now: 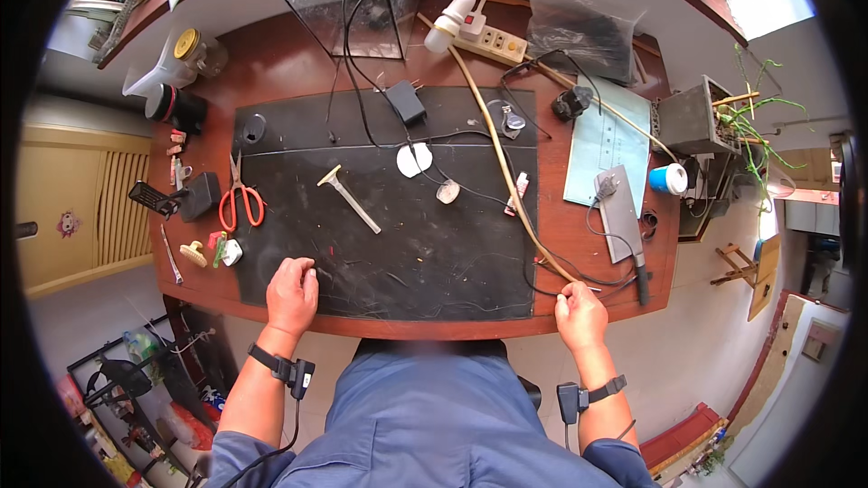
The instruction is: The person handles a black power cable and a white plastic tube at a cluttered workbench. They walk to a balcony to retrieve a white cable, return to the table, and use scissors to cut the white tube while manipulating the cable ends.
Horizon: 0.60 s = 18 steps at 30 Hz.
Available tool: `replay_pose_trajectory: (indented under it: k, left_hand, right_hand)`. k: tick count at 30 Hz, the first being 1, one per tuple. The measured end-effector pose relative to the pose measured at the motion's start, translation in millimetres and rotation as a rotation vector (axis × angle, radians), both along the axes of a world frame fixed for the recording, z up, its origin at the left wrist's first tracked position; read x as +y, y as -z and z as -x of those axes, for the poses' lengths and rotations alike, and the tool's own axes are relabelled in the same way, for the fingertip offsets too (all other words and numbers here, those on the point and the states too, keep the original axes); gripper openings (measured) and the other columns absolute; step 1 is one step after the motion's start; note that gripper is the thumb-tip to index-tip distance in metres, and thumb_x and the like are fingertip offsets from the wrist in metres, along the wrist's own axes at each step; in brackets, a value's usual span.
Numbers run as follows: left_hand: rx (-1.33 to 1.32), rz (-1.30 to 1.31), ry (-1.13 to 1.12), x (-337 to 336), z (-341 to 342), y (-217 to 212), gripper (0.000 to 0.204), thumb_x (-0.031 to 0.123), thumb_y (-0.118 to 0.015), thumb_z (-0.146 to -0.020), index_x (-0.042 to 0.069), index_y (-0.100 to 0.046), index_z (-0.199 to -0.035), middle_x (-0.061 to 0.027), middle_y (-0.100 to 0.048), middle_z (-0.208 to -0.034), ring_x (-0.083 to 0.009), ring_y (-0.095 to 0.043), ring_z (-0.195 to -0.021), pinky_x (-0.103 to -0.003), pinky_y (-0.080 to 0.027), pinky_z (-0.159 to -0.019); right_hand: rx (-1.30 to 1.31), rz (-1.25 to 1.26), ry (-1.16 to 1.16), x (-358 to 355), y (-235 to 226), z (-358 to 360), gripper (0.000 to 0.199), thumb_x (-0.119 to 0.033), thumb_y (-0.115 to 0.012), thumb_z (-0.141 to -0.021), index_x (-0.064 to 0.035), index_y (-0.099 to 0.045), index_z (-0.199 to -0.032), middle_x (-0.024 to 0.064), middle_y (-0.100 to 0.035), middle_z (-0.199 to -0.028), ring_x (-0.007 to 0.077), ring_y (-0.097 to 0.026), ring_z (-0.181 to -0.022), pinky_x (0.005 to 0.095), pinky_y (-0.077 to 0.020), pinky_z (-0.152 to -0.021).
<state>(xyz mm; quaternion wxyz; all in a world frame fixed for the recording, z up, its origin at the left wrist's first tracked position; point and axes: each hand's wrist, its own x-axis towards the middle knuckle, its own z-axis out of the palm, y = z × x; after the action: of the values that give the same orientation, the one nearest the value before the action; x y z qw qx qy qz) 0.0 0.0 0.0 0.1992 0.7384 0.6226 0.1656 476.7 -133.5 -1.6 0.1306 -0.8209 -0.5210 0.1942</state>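
Note:
My right hand (580,314) is closed at the table's front right, its fingertips pinching the lower end of a long tan cable (495,131). That cable runs back across the black mat (407,294) toward the power strip. A thin pale tip shows beside these fingers. My left hand (292,295) rests on the mat's front left edge, fingers curled in; whatever is under them is hidden. Beyond it lie orange-handled scissors (240,199) and a pale T-shaped razor-like tool (351,199). A cleaver (618,217) lies right of my right hand.
A power strip (493,40) with a white bulb-shaped plug (445,29) sits behind, near a glass tank (369,23). A black adapter (405,102) trails cords over the mat. A light-blue sheet (608,145), a blue-and-white cup (669,179) and a potted plant (701,117) stand right.

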Motion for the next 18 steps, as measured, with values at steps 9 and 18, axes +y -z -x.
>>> replay_pose_trajectory:
  k: [9,18]
  left_hand:
    - [-0.177,-0.051,-0.024,73,6,20,0.015,0.002,-0.07,-0.095,0.003,-0.066,-0.109,-0.0109,-0.062,-0.09,-0.0255,-0.064,-0.074,-0.035,-0.053,-0.069]
    - [-0.511,0.116,-0.111,116,-12,33,0.05,0.006,-0.078,-0.093,0.004,-0.06,-0.14,-0.0029,-0.062,-0.102,-0.0102,-0.06,-0.084,-0.024,-0.052,-0.076]
  right_hand:
    - [0.2,-0.231,-0.252,33,21,90,0.014,-0.009,-0.078,-0.083,-0.0104,-0.064,-0.083,0.0038,-0.055,-0.066,0.0211,-0.054,-0.052,0.0353,-0.045,-0.051]
    - [0.143,-0.365,-0.419,23,42,78,0.013,-0.012,-0.078,-0.078,-0.0128,-0.067,-0.085,0.0057,-0.055,-0.065,0.0279,-0.057,-0.053,0.0392,-0.0458,-0.05]
